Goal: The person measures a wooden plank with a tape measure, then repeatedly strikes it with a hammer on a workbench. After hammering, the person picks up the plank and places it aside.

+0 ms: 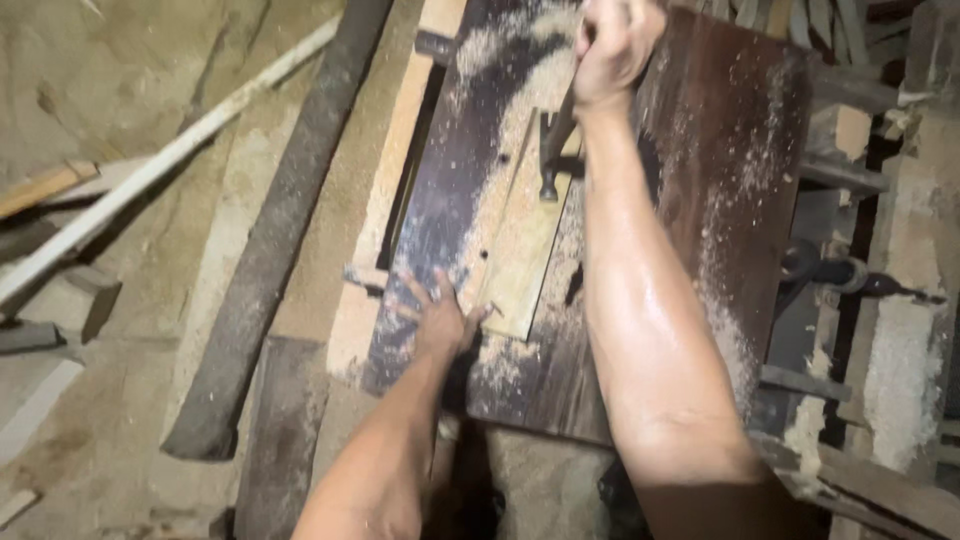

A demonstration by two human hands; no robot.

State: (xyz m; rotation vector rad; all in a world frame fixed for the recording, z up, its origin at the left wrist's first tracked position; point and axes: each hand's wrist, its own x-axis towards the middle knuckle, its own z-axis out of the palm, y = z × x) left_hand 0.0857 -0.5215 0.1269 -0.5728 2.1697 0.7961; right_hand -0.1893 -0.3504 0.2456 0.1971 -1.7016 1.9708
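A hammer [553,140] is gripped in the right hand [612,45] at the top centre of the frame, the fingers being wrapped tightly round its handle. The handle is seen running down and to the left from the fist, so that the dark metal head hangs below the fingers, its long axis nearly upright in the frame. The head is held just over the upper end of a pale wooden strip [527,240], which is laid lengthwise, top to bottom, on a dark sawdust-strewn board [730,150]. The left hand [440,318] is pressed flat at the strip's lower left corner, with fingers spread wide and nothing held. No labels or signs can be made out.
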